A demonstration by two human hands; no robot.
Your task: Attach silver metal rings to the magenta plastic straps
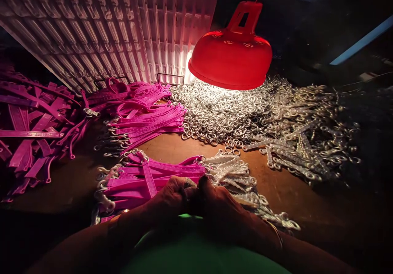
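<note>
My left hand (172,196) and my right hand (221,202) meet close to my body, fingers curled in and thumbs nearly touching. Shadow hides whatever is pinched between them. A small pale patch shows at my left thumb; I cannot tell if it is a wrapping or a held piece. Just beyond the hands lies a bundle of pink straps (166,168), with metal links (106,202) at its left ends. Against its right side rests a heap of whitish braided pieces with rings (231,169).
A red lamp (230,59) hangs low over a pile of metal rings (215,110). More braided pieces (303,139) lie right. A second bundle of pink straps (150,120) sits farther back, and loose pink straps (37,126) heap at left. A ribbed panel (101,28) stands behind.
</note>
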